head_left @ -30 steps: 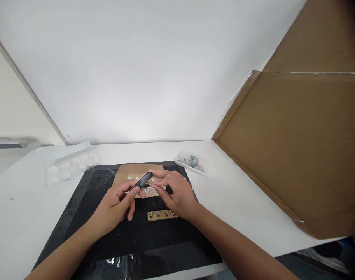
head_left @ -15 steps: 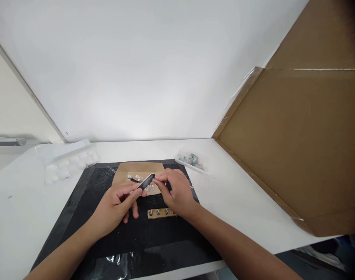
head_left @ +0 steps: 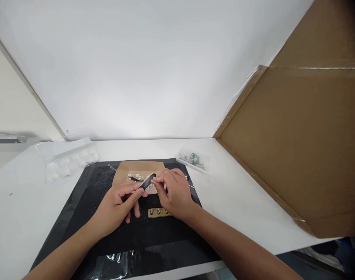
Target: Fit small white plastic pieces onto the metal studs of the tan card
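My left hand grips the near end of a flat black strip with a pale edge, thumb on top and fingers beneath. The strip slants up to the right, with a rounded far end. At that end my right hand pinches with thumb and forefinger; whether a tiny part is between them is too small to tell. Below the hands lies a tan strip with several small metal pieces standing on it, partly covered by my right hand. Behind, small white pieces and a thin black item lie on a brown sheet.
A black mat covers the middle of the white table. A clear compartment box stands at the left, and a clear tray with small green packets at the back right. A cardboard panel rises on the right.
My right hand has shifted very slightly to the left and covers more of the tan strip. The black strip stays in nearly the same place; the view has shifted a little.
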Tool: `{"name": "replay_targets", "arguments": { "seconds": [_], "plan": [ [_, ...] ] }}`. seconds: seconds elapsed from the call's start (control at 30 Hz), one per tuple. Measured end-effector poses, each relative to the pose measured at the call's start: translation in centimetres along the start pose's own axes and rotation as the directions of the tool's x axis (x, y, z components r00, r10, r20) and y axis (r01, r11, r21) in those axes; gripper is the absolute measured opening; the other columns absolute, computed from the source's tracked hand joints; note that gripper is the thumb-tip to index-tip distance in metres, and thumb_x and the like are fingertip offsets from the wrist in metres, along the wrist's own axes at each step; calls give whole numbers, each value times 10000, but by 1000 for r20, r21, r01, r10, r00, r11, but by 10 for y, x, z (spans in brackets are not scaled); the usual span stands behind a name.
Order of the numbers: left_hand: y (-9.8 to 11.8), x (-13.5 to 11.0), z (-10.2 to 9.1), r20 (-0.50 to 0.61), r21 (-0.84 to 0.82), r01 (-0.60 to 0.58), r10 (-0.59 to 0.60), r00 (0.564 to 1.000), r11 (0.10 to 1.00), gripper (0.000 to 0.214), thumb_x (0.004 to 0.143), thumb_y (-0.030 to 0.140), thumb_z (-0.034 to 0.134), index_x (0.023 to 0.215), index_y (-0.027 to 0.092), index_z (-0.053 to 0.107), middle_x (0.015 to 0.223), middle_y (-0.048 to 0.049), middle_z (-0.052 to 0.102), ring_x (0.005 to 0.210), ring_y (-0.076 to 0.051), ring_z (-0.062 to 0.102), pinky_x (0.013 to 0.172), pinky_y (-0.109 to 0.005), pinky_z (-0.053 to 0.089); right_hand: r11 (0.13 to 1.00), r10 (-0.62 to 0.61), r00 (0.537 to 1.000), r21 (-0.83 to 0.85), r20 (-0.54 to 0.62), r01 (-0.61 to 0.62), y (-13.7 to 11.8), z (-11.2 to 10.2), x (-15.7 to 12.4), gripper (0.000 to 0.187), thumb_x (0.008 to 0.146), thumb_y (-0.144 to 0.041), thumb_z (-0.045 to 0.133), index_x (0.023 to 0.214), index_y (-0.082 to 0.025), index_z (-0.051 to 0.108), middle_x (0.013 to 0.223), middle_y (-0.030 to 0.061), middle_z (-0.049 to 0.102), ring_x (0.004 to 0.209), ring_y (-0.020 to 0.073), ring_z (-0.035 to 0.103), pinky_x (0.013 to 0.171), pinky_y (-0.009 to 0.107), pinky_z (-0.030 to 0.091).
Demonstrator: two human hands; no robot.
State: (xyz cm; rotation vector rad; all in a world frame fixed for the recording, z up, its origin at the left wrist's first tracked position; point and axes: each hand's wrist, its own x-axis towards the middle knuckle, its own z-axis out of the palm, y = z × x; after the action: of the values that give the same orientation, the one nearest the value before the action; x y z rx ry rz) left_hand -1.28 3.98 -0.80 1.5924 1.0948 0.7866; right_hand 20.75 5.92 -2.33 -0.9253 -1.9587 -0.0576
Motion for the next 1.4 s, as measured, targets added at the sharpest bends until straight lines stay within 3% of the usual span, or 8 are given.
{"name": "replay_targets", "arguments": {
  "seconds": [0.27,0.43,0.6,0.73,0.9,1.0,1.1,1.4],
  "plan": [
    [1,-2,1,0,12,2,-2,1000,1000,513,1020,577,594,1169,127,792,614,-11,676,393,-81,543,374,-162,489,999,-31,998,23,61,30,-1,1,-1,143,1068,-201,555,928,-229,544,815,9,698,758,177,670,803,363,432],
    [2,-3,4,-30,31,-20,21,999,999,502,1035,557,575,1139,119,797,641,-18,691,379,-76,547,375,-169,486,996,55,998,-70,20,-54,-4,2,1,190,1067,-205,548,882,-235,518,794,18,686,702,184,625,773,370,404],
    [0,-4,6,-50,86,-76,80,996,993,461,1060,518,551,1155,139,796,703,-23,709,398,-76,560,373,-171,481,997,-29,996,-70,88,35,-8,2,4,246,1071,-171,500,834,-236,483,741,2,629,668,173,564,762,364,385],
    [1,-4,7,-85,122,-107,117,989,987,438,1075,492,538,1178,149,791,676,-4,693,369,-65,535,376,-170,471,996,14,998,-94,53,-9,-10,3,5,260,1068,-179,511,814,-231,486,718,-6,615,640,162,523,741,366,361],
    [3,-2,8,-106,159,-157,175,979,975,406,1079,451,543,1167,148,798,678,-2,689,376,-65,540,384,-169,474,997,-43,995,-63,95,49,-10,6,6,260,1060,-190,505,807,-234,469,717,-7,619,634,165,538,747,371,351],
    [3,-3,8,-127,145,-148,167,978,978,406,1078,454,547,1161,147,800,674,-1,696,359,-62,527,373,-168,461,997,19,999,-80,41,-16,-9,6,6,249,1055,-193,528,816,-235,472,737,-1,647,644,169,556,761,380,348],
    [2,-5,8,-117,143,-156,173,978,977,402,1081,447,543,1186,152,794,675,0,699,360,-63,529,368,-166,460,998,-42,995,-52,96,47,-9,6,7,251,1050,-180,503,809,-235,460,724,-7,631,633,163,538,759,381,347],
    [3,-5,10,-113,130,-144,159,981,981,404,1083,445,541,1166,142,796,662,-2,700,364,-67,533,374,-171,467,991,-66,994,-113,91,76,-12,3,8,238,1051,-162,526,829,-236,482,716,-12,635,648,170,558,754,386,329]
  ]
}}
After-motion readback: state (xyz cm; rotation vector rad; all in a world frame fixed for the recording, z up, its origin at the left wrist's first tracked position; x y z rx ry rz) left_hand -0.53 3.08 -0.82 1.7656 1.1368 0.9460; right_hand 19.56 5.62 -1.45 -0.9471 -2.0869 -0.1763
